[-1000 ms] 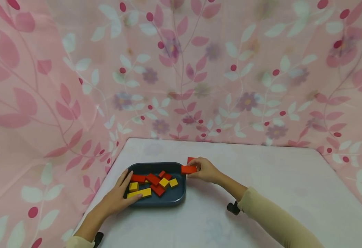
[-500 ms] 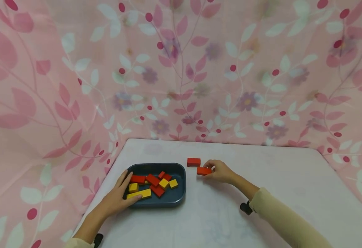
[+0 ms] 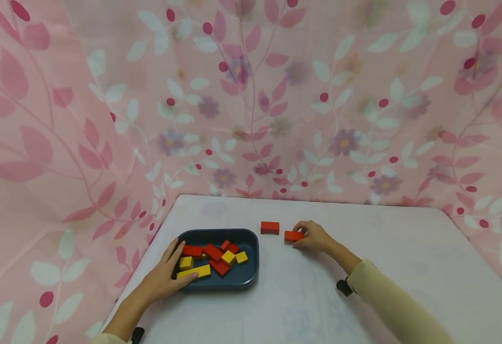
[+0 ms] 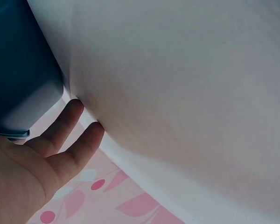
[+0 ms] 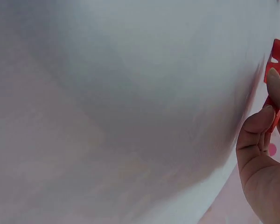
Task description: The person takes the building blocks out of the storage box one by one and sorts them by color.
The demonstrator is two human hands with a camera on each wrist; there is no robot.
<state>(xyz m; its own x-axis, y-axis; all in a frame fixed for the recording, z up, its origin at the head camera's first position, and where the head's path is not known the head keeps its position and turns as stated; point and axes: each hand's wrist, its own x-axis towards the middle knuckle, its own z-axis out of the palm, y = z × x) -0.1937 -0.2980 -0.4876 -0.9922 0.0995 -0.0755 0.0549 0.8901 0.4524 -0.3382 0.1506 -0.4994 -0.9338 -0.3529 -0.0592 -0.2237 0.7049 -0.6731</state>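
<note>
In the head view my left hand (image 3: 160, 273) holds the left end of a dark blue tray (image 3: 251, 282). Its thumb reaches over a long yellow block (image 3: 199, 272); two fingers (image 4: 86, 144) lie outside the tray wall in the left wrist view. Right of the tray my right hand (image 3: 315, 237) pinches a red block (image 3: 293, 236) between thumb and fingers, low over or on the white table. The right wrist view shows this pinch at its right edge. Another red block (image 3: 270, 228) lies on the table, to the left of the held one and a little farther back.
Several red and yellow blocks lie loose in the tray, among them a red block (image 3: 212, 252) and a small yellow block (image 3: 242, 257). A white cloth covers the table (image 3: 363, 248). Pink flowered fabric (image 3: 302, 95) rises behind and on the left.
My right hand has carried its red block from the tray's right rim rightward over the table, uncovering the other red block. My left hand and the tray stay put.
</note>
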